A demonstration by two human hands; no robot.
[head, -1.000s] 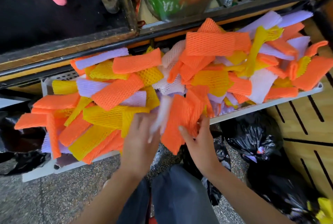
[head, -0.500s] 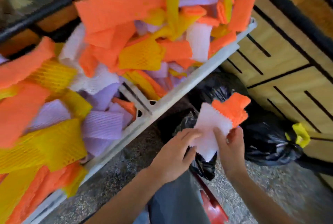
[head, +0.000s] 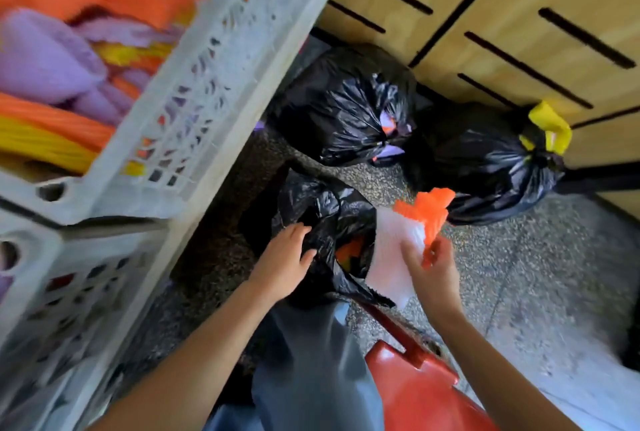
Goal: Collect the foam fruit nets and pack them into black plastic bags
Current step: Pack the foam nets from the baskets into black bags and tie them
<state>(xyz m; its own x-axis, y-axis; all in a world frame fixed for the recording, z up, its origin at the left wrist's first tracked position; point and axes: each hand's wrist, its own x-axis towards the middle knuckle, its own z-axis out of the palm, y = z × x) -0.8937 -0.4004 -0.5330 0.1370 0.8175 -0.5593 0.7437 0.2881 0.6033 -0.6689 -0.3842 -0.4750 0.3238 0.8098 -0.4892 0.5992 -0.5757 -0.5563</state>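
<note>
My right hand (head: 433, 269) grips a white foam net (head: 393, 250) together with an orange foam net (head: 427, 212), just right of an open black plastic bag (head: 322, 209) on the floor. My left hand (head: 284, 262) holds the bag's left rim, pulling its mouth apart; orange and yellow nets show inside. At upper left, white plastic crates (head: 221, 60) hold a heap of orange, purple and yellow foam nets (head: 52, 63), blurred.
Two tied black bags (head: 343, 108) (head: 485, 157) sit on the speckled floor against a wooden slatted wall (head: 519, 15); a yellow net (head: 549, 125) pokes from the right one. A red plastic stool (head: 415, 385) and my grey trouser leg (head: 311, 361) are below.
The view has swung down and right from the crate to the floor bags. My left hand let go of the nets and took the open bag's rim; my right hand carried the nets beside it.
</note>
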